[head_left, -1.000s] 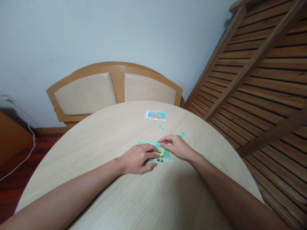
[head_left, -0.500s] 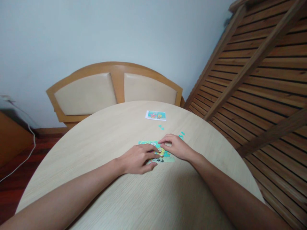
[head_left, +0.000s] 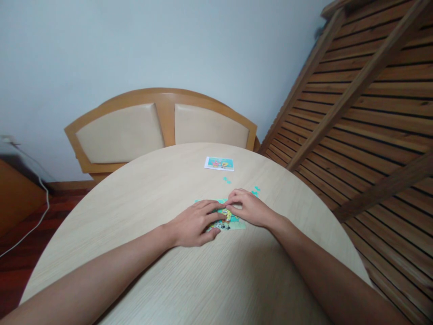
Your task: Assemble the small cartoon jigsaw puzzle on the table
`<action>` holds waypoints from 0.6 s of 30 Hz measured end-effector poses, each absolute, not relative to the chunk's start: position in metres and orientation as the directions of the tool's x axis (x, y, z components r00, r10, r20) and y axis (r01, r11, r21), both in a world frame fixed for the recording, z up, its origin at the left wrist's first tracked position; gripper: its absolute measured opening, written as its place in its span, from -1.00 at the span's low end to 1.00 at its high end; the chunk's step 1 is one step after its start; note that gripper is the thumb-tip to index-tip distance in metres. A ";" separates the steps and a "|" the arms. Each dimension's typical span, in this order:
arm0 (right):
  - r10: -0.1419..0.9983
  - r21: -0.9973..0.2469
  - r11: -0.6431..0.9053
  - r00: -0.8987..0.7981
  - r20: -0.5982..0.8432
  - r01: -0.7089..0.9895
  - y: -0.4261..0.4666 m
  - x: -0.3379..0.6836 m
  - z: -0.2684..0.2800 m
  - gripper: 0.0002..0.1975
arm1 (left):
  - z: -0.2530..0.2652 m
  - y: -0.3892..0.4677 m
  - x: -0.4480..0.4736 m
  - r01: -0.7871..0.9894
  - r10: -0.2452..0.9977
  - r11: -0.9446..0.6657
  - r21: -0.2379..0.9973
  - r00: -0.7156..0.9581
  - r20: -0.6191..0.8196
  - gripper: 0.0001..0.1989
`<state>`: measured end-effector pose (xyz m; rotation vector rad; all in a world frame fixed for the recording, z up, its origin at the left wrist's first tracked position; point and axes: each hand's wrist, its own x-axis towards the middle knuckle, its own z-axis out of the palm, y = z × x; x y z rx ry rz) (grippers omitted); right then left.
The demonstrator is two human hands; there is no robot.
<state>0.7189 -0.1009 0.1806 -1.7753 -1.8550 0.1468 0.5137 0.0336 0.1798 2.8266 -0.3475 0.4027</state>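
Observation:
A jigsaw puzzle [head_left: 237,225] with a yellow cartoon figure on a turquoise ground lies flat on the table, partly covered by both hands. Across its left side my left hand [head_left: 198,223] rests with its fingers spread. My right hand [head_left: 248,207] is at the puzzle's upper right, thumb and index finger pinched together at the surface, close to the left fingertips. Whatever is in that pinch, if anything, is too small and hidden to make out. Loose turquoise puzzle pieces [head_left: 255,192] lie just beyond the right hand, and two more pieces [head_left: 227,180] are farther back.
A picture card [head_left: 219,164] with a pink and a yellow cartoon figure lies near the far side of the round wooden table [head_left: 152,189]. Behind the table stands a padded wooden backrest [head_left: 165,117]. Slatted wood [head_left: 365,113] leans along the right. A white cable [head_left: 45,203] hangs at left.
My left fingers have stretched slightly forward and right, reaching the right fingertips and covering more of the puzzle's top. The right hand's pinch has closed a little; the loose pieces lie as before.

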 end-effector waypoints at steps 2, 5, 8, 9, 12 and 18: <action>0.942 -0.437 0.103 0.053 0.332 0.894 -0.100 0.722 0.181 -0.86 | 0.179 0.034 0.513 -0.248 -0.179 -0.942 0.225 0.941 0.289 -0.53; 0.915 -0.394 -0.028 0.183 0.361 0.919 -0.102 0.737 0.180 -0.81 | 0.178 0.034 0.513 -0.215 -0.157 -0.951 0.223 0.955 0.251 -0.51; 0.855 -0.336 -0.266 0.382 0.351 0.904 -0.111 0.761 0.181 -0.74 | 0.179 0.033 0.513 -0.200 -0.148 -0.955 0.218 0.961 0.233 -0.51; 0.830 -0.326 -0.337 0.442 0.339 0.883 -0.115 0.770 0.181 -0.73 | 0.180 0.033 0.513 -0.199 -0.147 -0.955 0.218 0.961 0.234 -0.52; 0.770 -0.325 -0.488 0.575 0.276 0.810 -0.128 0.790 0.184 -0.75 | 0.181 0.032 0.514 -0.194 -0.137 -0.955 0.223 0.960 0.245 -0.54; 0.747 -0.397 -0.549 0.645 0.162 0.736 -0.137 0.803 0.186 -0.78 | 0.180 0.033 0.513 -0.193 -0.124 -0.954 0.230 0.951 0.285 -0.57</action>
